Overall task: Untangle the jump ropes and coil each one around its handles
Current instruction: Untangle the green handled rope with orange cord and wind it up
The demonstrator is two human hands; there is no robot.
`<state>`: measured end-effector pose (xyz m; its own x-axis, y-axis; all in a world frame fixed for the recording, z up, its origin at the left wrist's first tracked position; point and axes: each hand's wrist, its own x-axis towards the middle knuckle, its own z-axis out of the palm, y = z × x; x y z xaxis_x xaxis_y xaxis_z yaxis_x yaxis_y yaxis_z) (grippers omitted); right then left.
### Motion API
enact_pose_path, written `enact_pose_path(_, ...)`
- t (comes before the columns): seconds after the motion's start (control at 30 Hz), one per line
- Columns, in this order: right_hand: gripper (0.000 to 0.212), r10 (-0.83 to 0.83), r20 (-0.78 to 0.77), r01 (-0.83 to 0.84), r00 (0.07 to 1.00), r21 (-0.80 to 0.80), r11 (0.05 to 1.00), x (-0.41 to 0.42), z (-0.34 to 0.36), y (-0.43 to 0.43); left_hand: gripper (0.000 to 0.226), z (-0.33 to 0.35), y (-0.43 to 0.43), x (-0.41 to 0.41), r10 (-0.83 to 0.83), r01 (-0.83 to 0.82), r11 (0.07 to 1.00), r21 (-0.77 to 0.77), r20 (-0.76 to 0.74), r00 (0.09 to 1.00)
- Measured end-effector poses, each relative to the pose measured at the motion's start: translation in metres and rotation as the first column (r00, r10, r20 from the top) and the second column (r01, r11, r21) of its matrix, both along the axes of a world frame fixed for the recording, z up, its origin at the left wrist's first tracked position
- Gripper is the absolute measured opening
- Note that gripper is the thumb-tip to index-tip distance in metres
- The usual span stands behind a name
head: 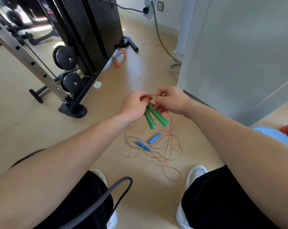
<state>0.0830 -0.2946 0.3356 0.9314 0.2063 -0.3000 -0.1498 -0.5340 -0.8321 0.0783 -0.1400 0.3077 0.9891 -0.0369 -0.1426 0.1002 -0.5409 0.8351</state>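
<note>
On my feed, the fingers of the left hand (136,104) are curled in tight, thumb and forefinger pinching a loop of the pink cord (150,96) at its left end. The right hand (171,101) mirrors it: fingertips pressed together on the same loop just across from the left, the remaining fingers folded under the palm. The two hands sit almost touching, with the short arc of cord bridging them. Directly below the knuckles hang the two green handles (154,119), side by side and tilted, butt ends pointing down toward me, with a turn of cord crossing their upper parts; their tops are buried between the curled lower fingers, and I cannot tell which hand bears them. From there strands drop to the floor (140,76), where the loose tangle (163,152) of pink and yellowish cord lies spread out between my view of the white shoes (196,174). Two blue handles (143,145) lie in that tangle, apart from each other and untouched. Farther off to the left stands a black weight machine (83,38), with a plastic bottle (121,55) lying beside its base.
</note>
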Motion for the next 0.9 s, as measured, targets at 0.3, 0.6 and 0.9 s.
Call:
enact_pose_path(0.3,0.019,-0.036,0.065,0.049,0.997,-0.21,0.977,0.006,-0.009,-0.001,0.025,0.0,-0.007,-0.001,0.003,-0.002,1.0,-0.02,0.019,1.0)
enact_pose_path(0.6,0.035,0.001,0.013,0.002,1.0,-0.212,0.977,0.004,-0.009,0.003,0.023,0.002,-0.008,-0.001,0.122,-0.139,0.965,-0.223,-0.091,0.988)
enact_pose_path(0.9,0.017,-0.124,0.058,0.126,0.991,-0.034,0.991,0.003,-0.011,0.002,0.022,-0.002,-0.006,-0.001,0.047,-0.054,0.991,-0.123,-0.061,0.997)
